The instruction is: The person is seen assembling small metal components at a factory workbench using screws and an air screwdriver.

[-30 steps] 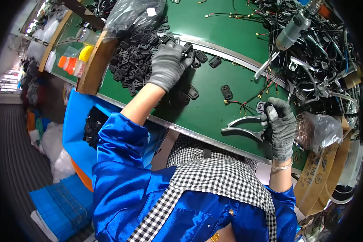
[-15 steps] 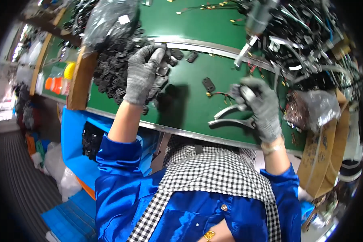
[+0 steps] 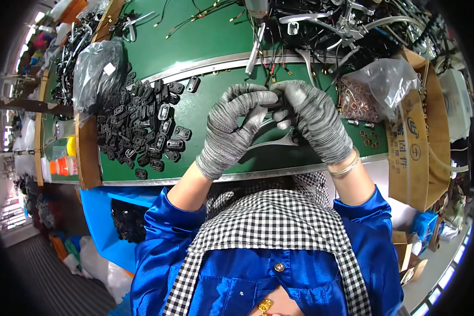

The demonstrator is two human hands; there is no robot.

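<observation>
My left hand [image 3: 231,129] and my right hand [image 3: 316,118], both in grey knit gloves, meet above the green bench top. Their fingertips pinch a small black part [image 3: 275,100] between them, and the gloves cover most of it. Below the fingers, a silver lever [image 3: 274,141] shows partly, running under my right hand. To the left of my hands lies a heap of small black oblong housings [image 3: 142,121]. One separate black housing [image 3: 193,84] rests near the metal strip.
A clear plastic bag [image 3: 97,73] lies against the heap beside a wooden divider [image 3: 89,152]. Wires and silver levers pile up at the back right. A bag of small copper-coloured rings [image 3: 358,100] sits by a cardboard box [image 3: 413,152]. A blue bin [image 3: 105,226] stands below the bench edge.
My left hand has left the heap and moved right to meet my right hand. My right hand has shifted left and up. The head view has turned too.
</observation>
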